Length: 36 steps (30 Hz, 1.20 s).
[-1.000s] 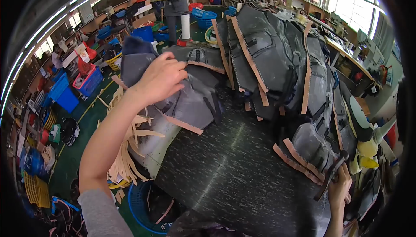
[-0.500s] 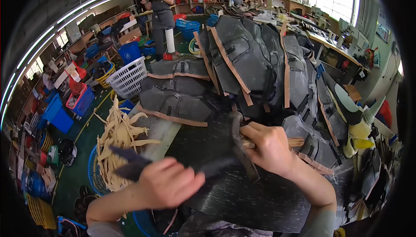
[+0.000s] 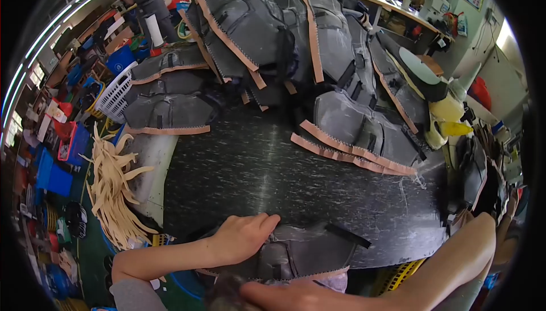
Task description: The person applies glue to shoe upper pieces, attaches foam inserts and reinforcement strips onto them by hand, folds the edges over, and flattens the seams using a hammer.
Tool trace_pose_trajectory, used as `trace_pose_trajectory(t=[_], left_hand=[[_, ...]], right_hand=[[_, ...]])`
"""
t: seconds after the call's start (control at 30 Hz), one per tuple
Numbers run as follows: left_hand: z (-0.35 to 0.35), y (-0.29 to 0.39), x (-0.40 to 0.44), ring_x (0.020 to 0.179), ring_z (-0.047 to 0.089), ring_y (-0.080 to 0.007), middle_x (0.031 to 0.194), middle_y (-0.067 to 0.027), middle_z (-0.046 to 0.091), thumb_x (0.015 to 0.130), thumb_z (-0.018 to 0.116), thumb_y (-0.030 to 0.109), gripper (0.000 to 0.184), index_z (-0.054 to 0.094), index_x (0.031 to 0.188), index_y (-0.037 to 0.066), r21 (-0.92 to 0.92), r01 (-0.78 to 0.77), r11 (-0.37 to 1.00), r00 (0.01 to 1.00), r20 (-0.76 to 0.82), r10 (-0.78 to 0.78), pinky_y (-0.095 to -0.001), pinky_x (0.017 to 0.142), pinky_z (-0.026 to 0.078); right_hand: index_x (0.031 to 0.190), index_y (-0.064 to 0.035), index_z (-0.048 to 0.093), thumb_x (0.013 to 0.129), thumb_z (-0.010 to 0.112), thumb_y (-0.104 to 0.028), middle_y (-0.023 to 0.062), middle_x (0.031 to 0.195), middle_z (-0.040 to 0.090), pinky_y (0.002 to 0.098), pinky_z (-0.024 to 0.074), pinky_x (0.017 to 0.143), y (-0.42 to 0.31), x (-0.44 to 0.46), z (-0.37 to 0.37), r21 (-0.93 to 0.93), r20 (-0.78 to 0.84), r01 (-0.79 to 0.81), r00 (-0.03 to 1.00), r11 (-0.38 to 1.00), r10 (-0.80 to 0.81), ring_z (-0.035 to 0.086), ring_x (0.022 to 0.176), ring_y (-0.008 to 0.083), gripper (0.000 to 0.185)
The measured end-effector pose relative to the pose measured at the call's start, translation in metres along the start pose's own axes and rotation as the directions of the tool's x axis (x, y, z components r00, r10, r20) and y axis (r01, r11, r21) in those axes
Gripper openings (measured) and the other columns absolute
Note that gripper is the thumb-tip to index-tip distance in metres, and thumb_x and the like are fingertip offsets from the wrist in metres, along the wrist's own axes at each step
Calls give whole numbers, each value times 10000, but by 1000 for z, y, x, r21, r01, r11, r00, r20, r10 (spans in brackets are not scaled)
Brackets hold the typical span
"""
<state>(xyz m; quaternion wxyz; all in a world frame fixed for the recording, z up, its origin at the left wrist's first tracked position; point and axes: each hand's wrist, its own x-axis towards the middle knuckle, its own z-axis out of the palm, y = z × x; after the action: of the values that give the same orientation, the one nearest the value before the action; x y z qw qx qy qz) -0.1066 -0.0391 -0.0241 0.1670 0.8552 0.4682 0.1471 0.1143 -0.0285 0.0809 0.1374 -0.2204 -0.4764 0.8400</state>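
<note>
A dark grey, leather-like panel (image 3: 310,248) with a tan notched strip along its lower edge lies at the near side of the dark work surface (image 3: 239,169). My left hand (image 3: 244,240) is closed at the panel's upper left edge, fingers curled down on it. At the bottom of the view my right hand (image 3: 284,295) is partly cut off and blurred. Next to its thumb is a dark, smeared hammer head (image 3: 224,293); the handle is hidden. Two overlapping tan strips (image 3: 352,157) edge the panels lying to the right.
A tall heap of similar panels (image 3: 244,27) covers the far side. Pale strips (image 3: 114,186) hang in a bundle at the left. A white basket (image 3: 115,94) and blue bins (image 3: 55,171) stand on the floor. Another person (image 3: 151,4) stands at the back left.
The view has tipped down. Both hands came toward me; the hammer left the middle of the surface for the near edge. The panel now lies flatter under my left hand.
</note>
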Motion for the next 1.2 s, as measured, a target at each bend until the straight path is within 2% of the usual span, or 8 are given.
trace_pose_trajectory(t=[0.27, 0.4, 0.47, 0.63, 0.7, 0.87, 1.07, 1.2], left_hand=[[-33, 28, 18, 910, 667, -290, 946, -121, 598, 871, 681, 135, 332, 624, 1183, 36, 219, -20, 975, 996, 85, 1, -405, 742, 552], [-15, 19, 46, 943, 636, -307, 1016, -115, 627, 883, 692, 149, 290, 639, 1147, 41, -122, -132, 984, 991, 7, 134, -425, 803, 522], [-5, 25, 68, 931, 639, -309, 1010, -111, 649, 877, 706, 141, 264, 654, 1114, 36, -325, -50, 944, 998, 20, 60, -416, 799, 524], [1, 18, 92, 747, 654, -203, 887, -83, 651, 832, 713, 14, 161, 684, 989, 24, -584, 162, 796, 951, 308, 32, -340, 680, 530], [2, 17, 92, 723, 646, -184, 877, -80, 646, 825, 713, 1, 163, 683, 983, 22, -609, 184, 771, 949, 314, 21, -326, 662, 525], [1, 10, 94, 711, 645, -164, 846, -81, 638, 812, 721, -13, 172, 685, 978, 11, -660, 178, 730, 956, 292, 32, -313, 650, 522], [5, 5, 106, 725, 651, -128, 887, -60, 644, 848, 733, 12, 144, 705, 989, 15, -658, 201, 725, 930, 360, 68, -267, 632, 526], [12, 0, 108, 746, 661, -271, 858, -115, 644, 841, 701, 34, 93, 689, 928, 1, -678, 68, 732, 939, 292, 183, -360, 691, 550]], right_hand=[[1019, -40, 563, 971, 653, -257, 108, 849, 652, 380, 543, 574, 38, -30, -13, -333, -31, 63, 996, 941, -78, 665, 650, 244, 240], [989, -44, 552, 963, 656, -258, 122, 847, 651, 397, 549, 590, 33, -20, -20, -551, 72, 122, 992, 826, -99, 673, 661, 273, 239], [921, -42, 571, 966, 562, -224, 160, 859, 654, 451, 551, 633, 23, -37, -45, -796, 41, 40, 999, 604, -12, 683, 747, 371, 188], [987, -66, 620, 801, 670, -174, -19, 623, 480, 289, 463, 448, 23, -84, -73, -918, 184, 86, 958, -387, -222, 580, 508, 111, 221], [1140, -44, 639, 788, 700, -197, -14, 629, 502, 301, 462, 438, 32, -85, -88, -995, 82, 45, 891, -91, -446, 579, 498, 126, 389], [1309, -33, 571, 846, 654, -202, 86, 759, 638, 362, 503, 487, 46, -57, -109, -939, -108, 12, 938, 344, -328, 649, 582, 272, 501], [1360, -23, 549, 834, 616, -160, 54, 751, 583, 328, 498, 472, 37, -57, -107, -989, -55, -22, 974, 147, -220, 623, 542, 204, 548], [1360, -22, 555, 826, 609, -142, 33, 714, 534, 311, 494, 461, 32, -55, -105, -992, -42, -17, 977, 122, -209, 604, 522, 170, 550]])
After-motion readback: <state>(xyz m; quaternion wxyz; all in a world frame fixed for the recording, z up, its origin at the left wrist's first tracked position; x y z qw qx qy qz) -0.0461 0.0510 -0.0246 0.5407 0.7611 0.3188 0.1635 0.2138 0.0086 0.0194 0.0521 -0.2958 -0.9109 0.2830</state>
